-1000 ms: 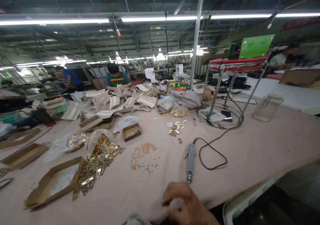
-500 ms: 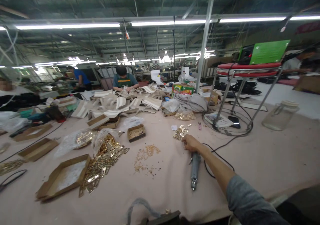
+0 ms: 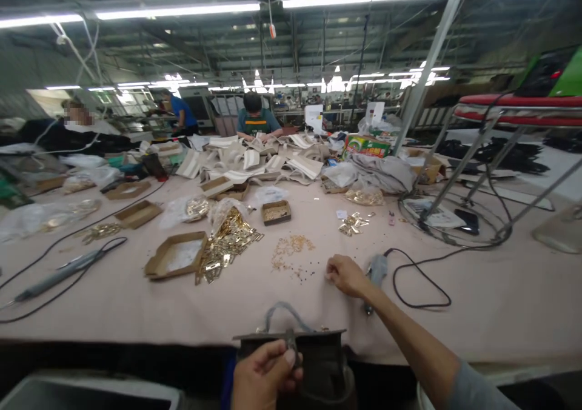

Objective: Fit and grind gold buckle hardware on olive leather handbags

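My left hand (image 3: 261, 373) is at the bottom centre, fingers closed on the top edge of a dark bag (image 3: 313, 352) with a grey handle that sits at the table's near edge. My right hand (image 3: 346, 275) rests on the pink table (image 3: 491, 289) with fingers curled in a pinch; what it holds is too small to make out. Just right of it lies a grey electric screwdriver (image 3: 375, 273) with a black cord (image 3: 422, 276). A scatter of small gold screws (image 3: 291, 252) lies to the left of my right hand.
A heap of gold metal plates (image 3: 227, 240) lies beside an open cardboard tray (image 3: 177, 258). More small boxes, bags of gold parts and a second screwdriver (image 3: 59, 273) sit on the left. A red stool (image 3: 513, 110) stands on the table at right. People work at the far end.
My right hand has drawn back from the gold pieces farther up the table to a spot near the screwdriver. My left hand and the dark bag have come into view at the bottom.
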Tool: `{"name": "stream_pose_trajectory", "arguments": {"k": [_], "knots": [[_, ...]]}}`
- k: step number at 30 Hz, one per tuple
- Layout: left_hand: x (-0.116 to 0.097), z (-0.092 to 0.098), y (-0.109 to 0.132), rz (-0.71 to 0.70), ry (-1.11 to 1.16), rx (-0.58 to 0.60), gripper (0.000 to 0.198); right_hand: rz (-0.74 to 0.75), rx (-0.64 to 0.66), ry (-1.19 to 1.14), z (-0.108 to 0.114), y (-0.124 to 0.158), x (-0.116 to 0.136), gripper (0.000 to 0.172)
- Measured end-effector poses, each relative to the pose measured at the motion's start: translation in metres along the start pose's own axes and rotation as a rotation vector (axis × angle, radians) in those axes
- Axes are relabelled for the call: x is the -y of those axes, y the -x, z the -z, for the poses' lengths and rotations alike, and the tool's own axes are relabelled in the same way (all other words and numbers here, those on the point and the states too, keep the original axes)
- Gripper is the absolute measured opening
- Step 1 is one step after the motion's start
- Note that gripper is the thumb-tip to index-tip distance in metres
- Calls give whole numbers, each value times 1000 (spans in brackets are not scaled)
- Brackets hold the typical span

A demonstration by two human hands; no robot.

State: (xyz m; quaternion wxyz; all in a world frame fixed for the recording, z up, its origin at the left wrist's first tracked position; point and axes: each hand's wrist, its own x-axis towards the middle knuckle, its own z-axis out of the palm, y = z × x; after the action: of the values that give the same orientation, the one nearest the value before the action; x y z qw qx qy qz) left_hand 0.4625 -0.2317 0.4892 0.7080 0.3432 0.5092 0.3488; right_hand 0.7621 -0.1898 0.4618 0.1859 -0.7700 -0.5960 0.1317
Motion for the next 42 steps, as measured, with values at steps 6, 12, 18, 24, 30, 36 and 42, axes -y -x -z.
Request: {"name": "stream_pose_trajectory", "arguments": {"k": [6, 12, 18, 24, 30, 36, 42], "knots": [[-11, 7, -1, -60, -13, 114, 32, -49, 35, 82, 2, 22, 15, 13], [-8, 10, -1, -37, 86, 126, 35, 36, -21, -691, 42, 84, 83, 31], [-9, 15, 6, -58, 102, 172, 30, 71, 50, -844, 18, 128, 148, 29], [-8, 26, 8, -65, 95, 252, 21, 74, 139, -862, -6, 125, 159, 23], [-5, 31, 8, -77, 88, 262, 19, 83, 148, -746, -3, 124, 167, 20], [-4, 35, 12, -87, 99, 279, 18, 116, 105, -640, -5, 124, 167, 19], [2, 31, 19, -98, 106, 170, 21, 55, 81, -606, -21, 136, 159, 24]]}}
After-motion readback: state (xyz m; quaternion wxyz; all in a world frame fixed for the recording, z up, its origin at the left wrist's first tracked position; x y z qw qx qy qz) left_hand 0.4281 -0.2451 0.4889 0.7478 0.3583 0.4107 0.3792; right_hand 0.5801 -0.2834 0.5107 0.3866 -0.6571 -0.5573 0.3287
